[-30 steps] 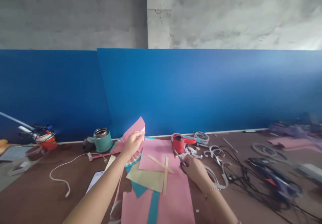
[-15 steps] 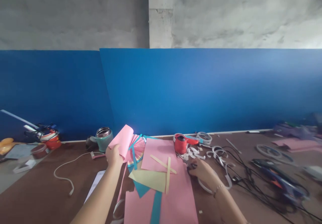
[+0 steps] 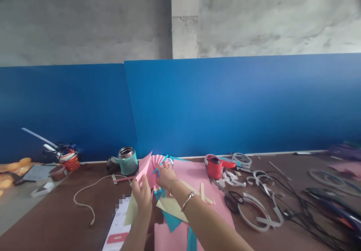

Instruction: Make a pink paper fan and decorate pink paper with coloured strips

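My left hand (image 3: 143, 194) is closed on a sheet of pink paper (image 3: 144, 167), which stands up tilted above the table. Beside it lies a pleated pink paper fan (image 3: 159, 160) with narrow blue strips across it. My right hand (image 3: 166, 174) reaches over the fan, fingers stretched out at its pleats and strips; whether the fingertips touch them is hard to make out. Pale yellow paper (image 3: 172, 206) and a blue piece (image 3: 172, 221) lie under my right forearm. Black-handled scissors (image 3: 233, 202) rest on the table to the right.
A phone (image 3: 118, 224) lies by my left forearm. Behind stands an open teal flask (image 3: 127, 161). Pink sheets (image 3: 191, 170) cover the middle. A red tape dispenser (image 3: 214, 167), curled white strips (image 3: 232, 177) and black cables (image 3: 299, 206) lie right, before a blue partition (image 3: 225, 104).
My right hand has left the scissors and moved left to the fan. The pink sheet in my left hand is now turned more edge-on. The view has swung slightly left.
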`<state>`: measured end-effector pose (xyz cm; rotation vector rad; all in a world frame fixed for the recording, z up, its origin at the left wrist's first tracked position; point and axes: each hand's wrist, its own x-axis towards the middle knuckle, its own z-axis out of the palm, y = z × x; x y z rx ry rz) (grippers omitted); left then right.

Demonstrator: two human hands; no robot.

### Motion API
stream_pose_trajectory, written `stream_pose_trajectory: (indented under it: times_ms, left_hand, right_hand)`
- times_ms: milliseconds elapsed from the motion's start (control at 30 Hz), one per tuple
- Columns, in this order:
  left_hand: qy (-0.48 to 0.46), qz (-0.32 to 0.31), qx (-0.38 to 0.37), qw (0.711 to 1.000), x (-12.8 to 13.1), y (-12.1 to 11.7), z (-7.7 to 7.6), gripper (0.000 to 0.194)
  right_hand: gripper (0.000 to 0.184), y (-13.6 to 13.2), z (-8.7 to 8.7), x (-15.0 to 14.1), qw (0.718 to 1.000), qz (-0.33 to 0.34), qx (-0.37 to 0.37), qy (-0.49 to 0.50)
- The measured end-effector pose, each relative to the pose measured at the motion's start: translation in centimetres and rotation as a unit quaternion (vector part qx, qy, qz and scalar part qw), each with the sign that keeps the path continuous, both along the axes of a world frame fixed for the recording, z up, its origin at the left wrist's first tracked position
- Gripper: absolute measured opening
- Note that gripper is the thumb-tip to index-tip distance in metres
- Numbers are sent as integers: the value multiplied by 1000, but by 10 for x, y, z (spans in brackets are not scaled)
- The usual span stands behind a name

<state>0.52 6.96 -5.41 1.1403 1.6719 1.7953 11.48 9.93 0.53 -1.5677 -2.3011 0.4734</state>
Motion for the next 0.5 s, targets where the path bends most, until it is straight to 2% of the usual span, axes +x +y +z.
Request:
stream_pose_trajectory:
  times_ms: [67,133,333,400,500]
  left_hand:
    - [30,46,2,998,-1,-1,-4,31]
    - [60,63,2,996,0,-2,-6,30]
    - [92,28,-54,994,13,-11,-1,28]
    - [86,12,-74,993,19,-14,1,28]
    - [77,3,-93,993,27,-17,4,33]
  right_hand:
    - [69,10,-6,-11,1000,2,-2,-25]
    - [59,16,-12,-13,999,4,-3,-44]
    - [24,20,-22,-1,999,-6,19,-39]
    - [20,20,-22,5,999,-27,31,-24]
    - [24,16,-13,19,996,-60,64,5]
